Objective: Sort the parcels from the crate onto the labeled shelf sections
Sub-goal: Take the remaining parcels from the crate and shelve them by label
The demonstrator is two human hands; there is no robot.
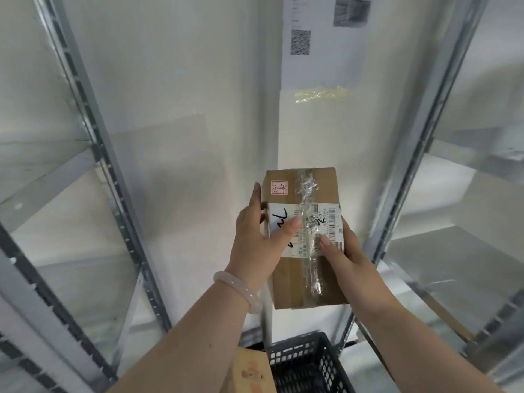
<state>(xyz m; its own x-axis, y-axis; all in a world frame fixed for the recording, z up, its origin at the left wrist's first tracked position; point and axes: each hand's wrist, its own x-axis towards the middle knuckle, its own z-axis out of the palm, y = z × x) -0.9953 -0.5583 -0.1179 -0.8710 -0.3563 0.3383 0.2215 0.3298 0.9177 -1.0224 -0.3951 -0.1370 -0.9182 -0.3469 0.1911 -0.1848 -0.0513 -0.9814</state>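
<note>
I hold a brown cardboard parcel (pixel 326 188) up in the air with both hands, in front of the white wall between the left shelf rack (pixel 99 165) and the right shelf rack (pixel 411 165). My left hand (pixel 261 231) grips its left edge, thumb lying across the white shipping label (pixel 286 214). My right hand (pixel 343 251) grips the right side, thumb pressed on the same label, and the fingers (pixel 347 226) wrap round the edge.

A small red-bordered sticker (pixel 279 187) reads "24" in pen. The label carries black marker strokes partly under my thumb and the print "LG"; the rest is too small to read. Clear tape (pixel 307 182) runs down the middle.

Below, the black crate (pixel 306 361) sits beside another cardboard parcel (pixel 252 370). A taped sheet with QR codes (pixel 323 38) hangs on the wall.
</note>
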